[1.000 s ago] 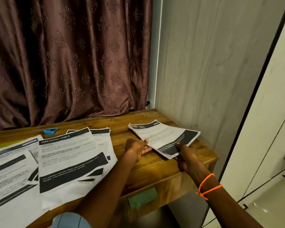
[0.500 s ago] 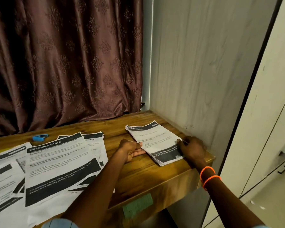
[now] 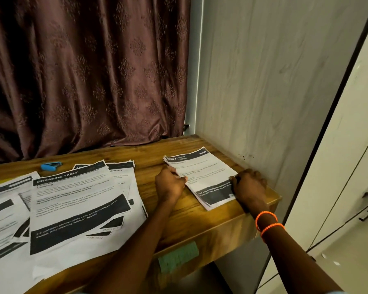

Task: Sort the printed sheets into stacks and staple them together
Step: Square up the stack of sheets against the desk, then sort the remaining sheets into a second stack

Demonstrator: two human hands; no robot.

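Wooden table (image 3: 187, 213); both hands (left (image 3: 169, 184), right (image 3: 248, 186)) flank paper stack (image 3: 202, 175).

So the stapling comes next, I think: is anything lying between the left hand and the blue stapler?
Yes, loosely. The left hand rests at the near stack, and the blue stapler lies far left near the curtain. The fanned sheets spread between them, though a bare strip of table behind them leaves a path.

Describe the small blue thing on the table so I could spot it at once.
Start at the brown curtain behind the wooden table. Near its hem, beyond the spread printed sheets, lies a little blue stapler, the only bright blue item among black-and-white paper.
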